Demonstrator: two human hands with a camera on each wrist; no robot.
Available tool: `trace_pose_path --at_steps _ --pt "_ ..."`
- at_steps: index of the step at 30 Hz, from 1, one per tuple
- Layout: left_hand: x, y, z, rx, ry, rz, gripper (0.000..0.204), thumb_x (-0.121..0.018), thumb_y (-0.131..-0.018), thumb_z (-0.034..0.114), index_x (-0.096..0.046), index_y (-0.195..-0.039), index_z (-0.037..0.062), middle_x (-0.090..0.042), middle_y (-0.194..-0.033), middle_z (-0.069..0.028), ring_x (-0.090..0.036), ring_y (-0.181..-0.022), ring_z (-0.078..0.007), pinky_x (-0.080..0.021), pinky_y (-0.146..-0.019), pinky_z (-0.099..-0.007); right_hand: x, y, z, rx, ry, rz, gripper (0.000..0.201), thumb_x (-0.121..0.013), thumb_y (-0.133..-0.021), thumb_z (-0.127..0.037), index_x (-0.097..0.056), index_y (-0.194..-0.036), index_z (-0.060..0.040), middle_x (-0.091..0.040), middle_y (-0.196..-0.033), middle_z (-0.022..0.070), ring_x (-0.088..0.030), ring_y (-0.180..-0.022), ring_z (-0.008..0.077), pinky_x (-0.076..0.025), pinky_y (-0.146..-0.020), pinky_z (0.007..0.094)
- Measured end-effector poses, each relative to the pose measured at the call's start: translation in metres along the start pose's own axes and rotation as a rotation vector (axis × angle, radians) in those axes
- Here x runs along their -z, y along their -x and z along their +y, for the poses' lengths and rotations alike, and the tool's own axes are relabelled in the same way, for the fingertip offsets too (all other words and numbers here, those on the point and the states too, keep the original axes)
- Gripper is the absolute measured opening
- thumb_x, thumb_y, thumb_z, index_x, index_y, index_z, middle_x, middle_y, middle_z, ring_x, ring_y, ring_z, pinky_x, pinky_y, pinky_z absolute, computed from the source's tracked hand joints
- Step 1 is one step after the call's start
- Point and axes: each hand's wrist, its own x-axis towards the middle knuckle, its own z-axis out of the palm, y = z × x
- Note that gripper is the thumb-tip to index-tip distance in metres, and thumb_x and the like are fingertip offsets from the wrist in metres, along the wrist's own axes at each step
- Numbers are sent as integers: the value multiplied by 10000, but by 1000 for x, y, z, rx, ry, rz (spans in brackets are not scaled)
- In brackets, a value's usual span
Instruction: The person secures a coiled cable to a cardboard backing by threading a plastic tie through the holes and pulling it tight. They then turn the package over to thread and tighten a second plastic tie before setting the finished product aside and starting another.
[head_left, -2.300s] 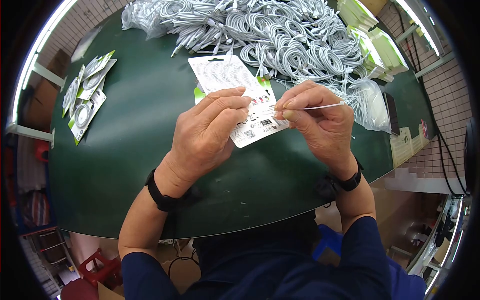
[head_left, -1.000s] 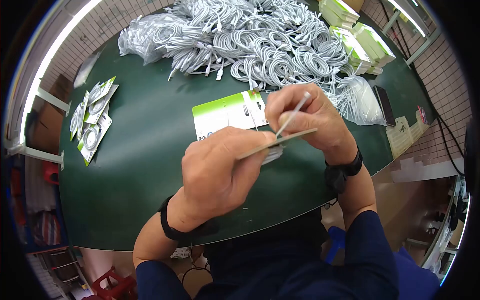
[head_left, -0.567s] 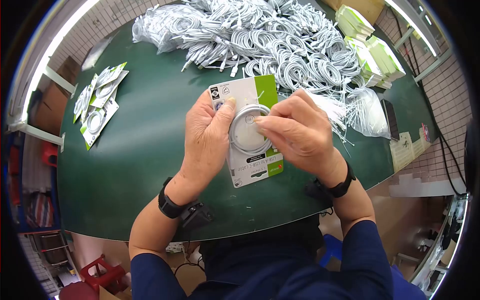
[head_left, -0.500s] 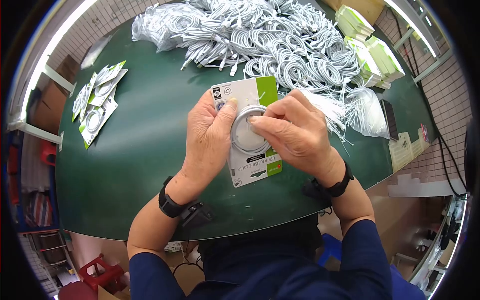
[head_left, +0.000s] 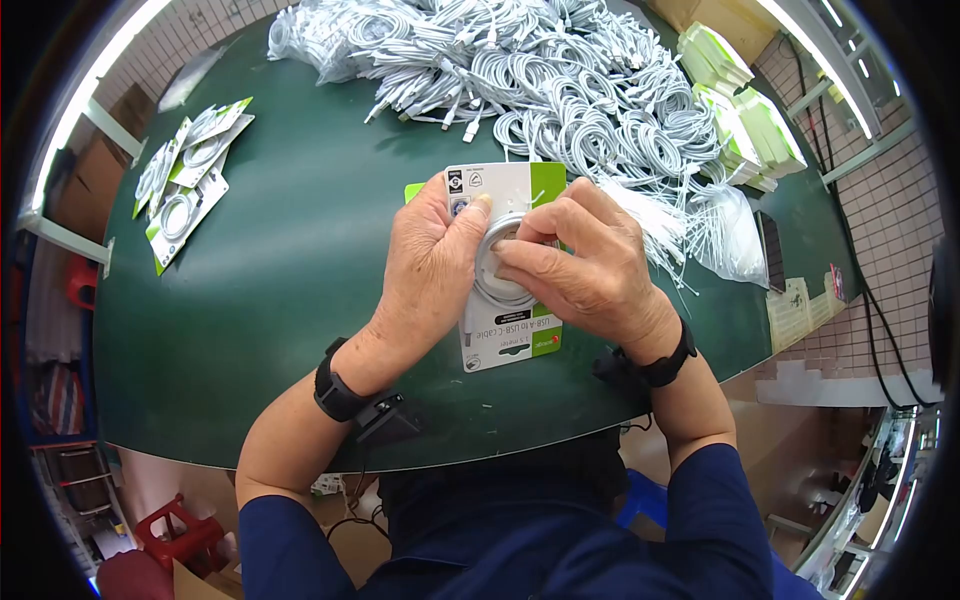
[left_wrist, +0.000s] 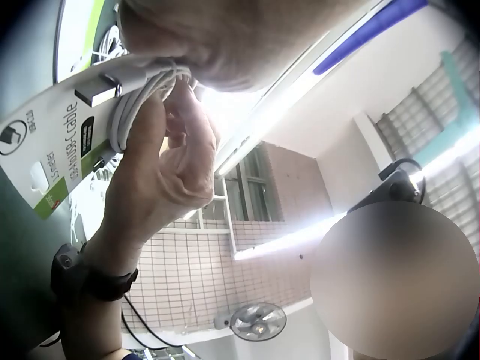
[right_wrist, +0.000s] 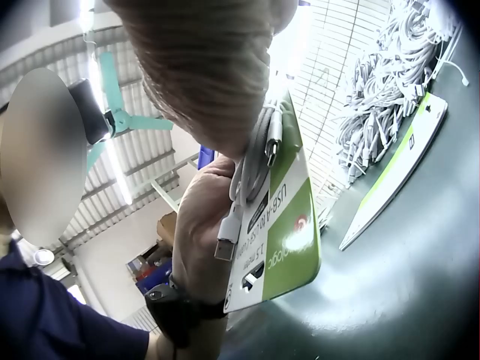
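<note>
A white and green printed card [head_left: 510, 345] bears a coiled white cable [head_left: 507, 292] on its face. My left hand [head_left: 428, 270] grips the card by its left edge, thumb on the front. My right hand [head_left: 590, 270] has its thumb and fingertips together inside the coil; what they pinch is hidden. In the right wrist view, the USB plug [right_wrist: 228, 236] and the smaller connector [right_wrist: 274, 141] lie against the card [right_wrist: 296, 240]. Another card [head_left: 412, 190] shows behind the held one, and in the right wrist view it lies on the table [right_wrist: 397, 180].
Grey-white cables [head_left: 560, 85] are heaped at the back of the green table [head_left: 270, 330]. Carded cables [head_left: 180, 215] lie at the left. Stacked cards [head_left: 768, 132] stand back right, near loose white ties [head_left: 650, 225] and a plastic bag [head_left: 735, 240].
The card was turned from its printed back to its cable side. My right hand, earlier holding a white tie, now has its fingertips inside the coil. Since half a second ago, both hands have moved little.
</note>
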Motion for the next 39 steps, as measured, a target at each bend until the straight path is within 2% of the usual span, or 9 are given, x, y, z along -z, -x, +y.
trace_pose_path --at_steps 11,14,17,20,22,25,28,34,39 --pt "0 2 -12 8 -67 28 232 -494 -1076 99 -600 -1238 -28 -723 -1105 -105 -687 -938 -118 -585 -833 -297 -4 4 3 33 61 -77 303 -900 -652 -97 -735 -902 -147 -596 -818 -25 -552 -704 181 -452 -583 335" --pt "0 2 -10 19 -89 24 226 -497 -1072 102 -601 -1225 -27 -721 -1099 -99 -680 -932 -112 -581 -829 -293 -3 6 3 16 118 -79 212 -798 -684 -105 -704 -871 -144 -554 -834 -22 -566 -766 188 -484 -646 343" --pt "2 2 -11 26 -107 17 225 -499 -1069 109 -605 -1212 -28 -722 -1096 -98 -679 -929 -113 -578 -824 -293 -2 3 4 -36 -6 -71 219 -768 -704 -72 -733 -909 -139 -558 -834 -15 -571 -771 195 -495 -639 347" --pt "4 1 -15 12 -147 1 236 -494 -1065 113 -613 -1205 -36 -725 -1093 -101 -683 -934 -116 -577 -821 -293 5 2 8 -12 31 -193 214 -756 -718 -62 -749 -917 -140 -562 -839 -15 -579 -772 201 -503 -627 348" --pt "4 0 -23 16 -159 -10 245 -489 -1056 109 -617 -1200 -42 -728 -1091 -103 -685 -940 -118 -576 -824 -293 7 3 8 -9 63 -265 184 -762 -719 -76 -746 -888 -147 -563 -844 -14 -583 -778 204 -502 -641 349" --pt "0 3 -30 22 -196 20 219 -512 -985 109 -635 -1052 -59 -736 -953 -175 -693 -839 -191 -569 -766 -374 10 2 6 -23 48 -376 136 -776 -720 -107 -735 -838 -158 -565 -857 -14 -589 -808 212 -499 -680 356" --pt "5 5 -35 148 -253 -105 261 -483 -1015 90 -624 -1183 -52 -732 -1072 -104 -692 -905 -124 -585 -792 -294 12 0 7 -52 -38 -462 117 -793 -718 -133 -718 -800 -168 -566 -871 -14 -589 -846 221 -493 -724 369" --pt "4 6 -34 208 -197 -151 247 -508 -983 91 -644 -1140 -43 -734 -1025 -99 -690 -857 -115 -587 -742 -291 13 4 6 -145 -248 -484 238 -882 -641 -141 -715 -810 -142 -588 -933 -9 -583 -912 249 -511 -801 392" --pt "5 4 -36 224 -342 -152 233 -520 -971 100 -653 -1103 -38 -730 -995 -97 -681 -823 -107 -573 -700 -277 13 4 5 -183 -284 -490 269 -902 -621 -145 -715 -814 -140 -594 -988 -8 -573 -946 255 -510 -822 403"
